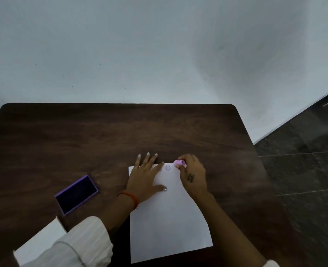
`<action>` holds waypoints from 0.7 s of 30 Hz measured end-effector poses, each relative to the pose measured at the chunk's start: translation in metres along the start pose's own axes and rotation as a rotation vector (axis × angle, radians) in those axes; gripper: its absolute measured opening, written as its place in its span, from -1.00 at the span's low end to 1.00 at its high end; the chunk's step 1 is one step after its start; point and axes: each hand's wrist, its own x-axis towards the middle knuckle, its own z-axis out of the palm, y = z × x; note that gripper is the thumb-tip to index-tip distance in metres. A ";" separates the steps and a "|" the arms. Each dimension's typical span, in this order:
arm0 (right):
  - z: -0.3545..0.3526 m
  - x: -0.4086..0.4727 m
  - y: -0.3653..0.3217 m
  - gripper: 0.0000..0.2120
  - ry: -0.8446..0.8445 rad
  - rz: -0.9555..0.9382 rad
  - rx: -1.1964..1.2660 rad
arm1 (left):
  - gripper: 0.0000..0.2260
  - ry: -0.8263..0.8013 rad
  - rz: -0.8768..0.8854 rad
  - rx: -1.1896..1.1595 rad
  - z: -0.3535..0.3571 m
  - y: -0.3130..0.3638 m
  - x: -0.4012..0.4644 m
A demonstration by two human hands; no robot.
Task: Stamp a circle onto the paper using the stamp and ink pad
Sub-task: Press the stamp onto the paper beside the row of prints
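Observation:
A white sheet of paper [169, 218] lies on the dark wooden table [82, 141]. My left hand [144, 176] rests flat on the sheet's top left part, fingers spread. My right hand [193, 175] grips a small pink stamp [179, 162] at the sheet's top right corner, tilted on its side just above the paper. A purple stamped circle [167, 168] shows near the top edge, between the two hands; another faint mark lies partly under my left fingers. The open purple ink pad [76, 194] sits on the table to the left of the paper.
A white box or card [38, 241] lies at the table's near left edge, partly under my left sleeve. A pale wall stands right behind the table. Dark tiled floor [303, 170] shows past the table's right edge.

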 end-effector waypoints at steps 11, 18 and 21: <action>-0.006 0.005 -0.009 -0.67 -0.249 -0.158 -0.382 | -0.24 -0.053 0.001 0.033 -0.005 -0.002 0.005; -0.003 0.008 -0.012 -0.69 -0.261 -0.148 -0.427 | -0.24 -0.085 -0.011 0.019 -0.007 -0.001 0.005; -0.002 0.006 -0.011 -0.67 -0.243 -0.186 -0.460 | -0.24 -0.090 -0.012 0.014 -0.008 0.000 0.004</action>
